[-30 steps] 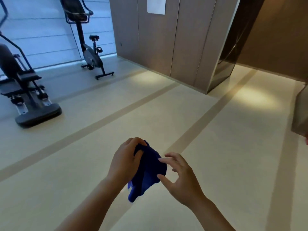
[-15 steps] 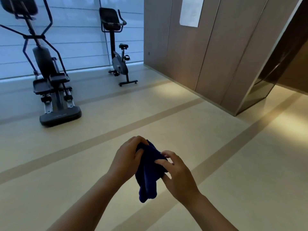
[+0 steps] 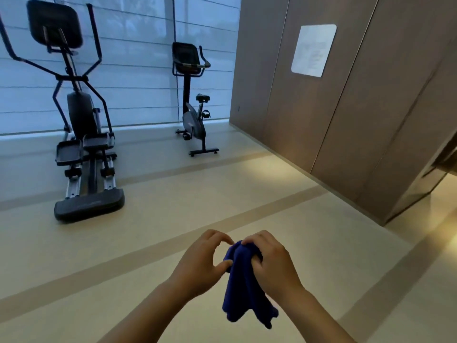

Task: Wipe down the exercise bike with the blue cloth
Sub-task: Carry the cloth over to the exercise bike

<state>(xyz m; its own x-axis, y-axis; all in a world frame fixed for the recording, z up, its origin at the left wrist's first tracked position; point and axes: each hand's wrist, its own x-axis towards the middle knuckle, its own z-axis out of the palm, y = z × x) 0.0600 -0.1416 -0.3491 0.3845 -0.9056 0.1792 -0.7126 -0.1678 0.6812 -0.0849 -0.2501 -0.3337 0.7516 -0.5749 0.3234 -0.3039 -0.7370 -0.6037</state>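
A dark blue cloth hangs bunched between my hands, low in the middle of the view. My right hand grips its upper part. My left hand touches the cloth with thumb and fingertips, its fingers curved apart. The black exercise bike stands upright far ahead by the window, with its console, handlebars and saddle visible. Both hands are well short of it.
A black elliptical trainer stands left of the bike. A brown panelled wall with a white notice runs along the right. Pale floor with darker stripes lies between me and the machines.
The view has turned left and up, bringing both machines closer to centre. The cloth has passed from my left hand's grasp to my right hand's, and now hangs lower.
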